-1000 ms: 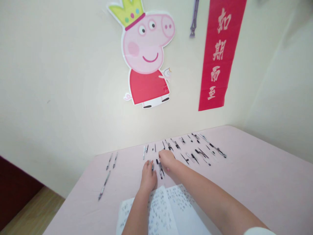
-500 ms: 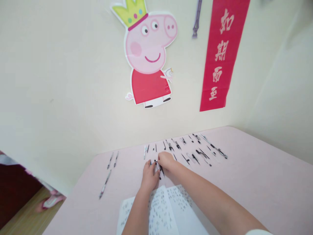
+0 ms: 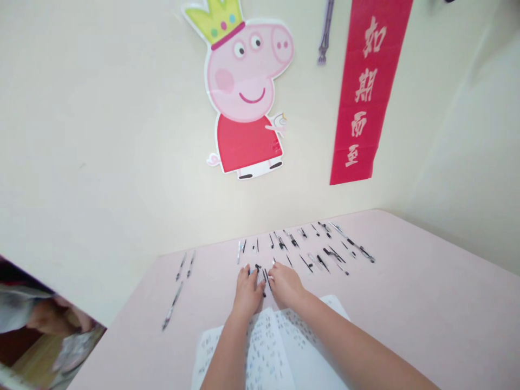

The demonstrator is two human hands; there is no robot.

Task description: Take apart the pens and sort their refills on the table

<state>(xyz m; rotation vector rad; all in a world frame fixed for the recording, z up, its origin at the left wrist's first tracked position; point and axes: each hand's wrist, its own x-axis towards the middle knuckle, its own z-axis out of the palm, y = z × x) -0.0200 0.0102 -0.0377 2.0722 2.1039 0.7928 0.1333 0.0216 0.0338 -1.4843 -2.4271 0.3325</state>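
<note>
My left hand [image 3: 247, 292] rests low on the pink table, its thumb and fingers around a clear pen barrel [image 3: 261, 280] with dark ends. Close on its right, my right hand [image 3: 286, 284] has its fingers drawn together at a thin black pen refill [image 3: 267, 279]. The fingertips partly hide these small parts. A small black piece [image 3: 258, 267] lies just beyond the left fingers. Past my hands, several loose refills, caps and barrels are laid out in rows, among them a slanted refill [image 3: 306, 263] and a clear barrel with black parts [image 3: 291, 238].
Two pens stand apart at the left, with a longer pen [image 3: 173, 306] nearer me. Written paper sheets [image 3: 270, 346] lie under my forearms on the table [image 3: 426, 303]. The wall [image 3: 122, 135] rises behind the far edge. Another person's arm [image 3: 51, 317] shows at lower left.
My right hand has drawn back slightly toward me and to the right. My left hand stays nearly in place. At lower left, more of another person has come into view.
</note>
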